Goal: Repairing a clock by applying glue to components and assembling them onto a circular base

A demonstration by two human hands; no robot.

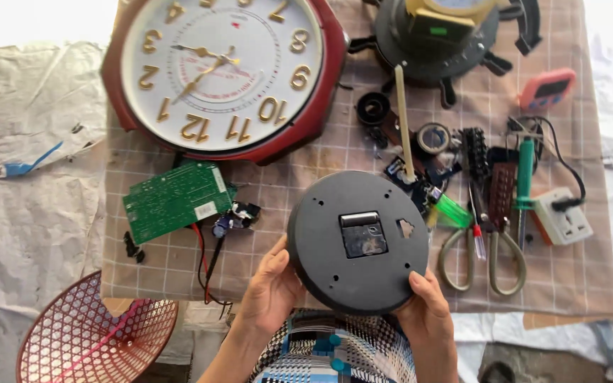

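A black round clock (pixel 357 241) is held back-side up right at the bottom middle, closest to the lens, just over the near edge of the checked cloth (pixel 321 152). It's gripped from both sides: the left hand (pixel 272 291) is curled around its lower left rim with the thumb laid on the back, and the right hand (pixel 428 312) is wrapped on the lower right rim, thumb pressed on the back too, so both hands are closed on it, not spread. A small square movement with a shiny window is seen in the middle of the back. Going by size from there: a big wall clock (pixel 225 71) with a dark red frame and gold numerals is laid face up at the top left of the cloth. A red plastic basket (pixel 94 337) is parked at the bottom left, off the cloth. A green circuit board (pixel 177 200) is found just left of the black clock, with red and black wires trailing off it. Scissors (pixel 482 255) are laid just to the right, apart from the clock.
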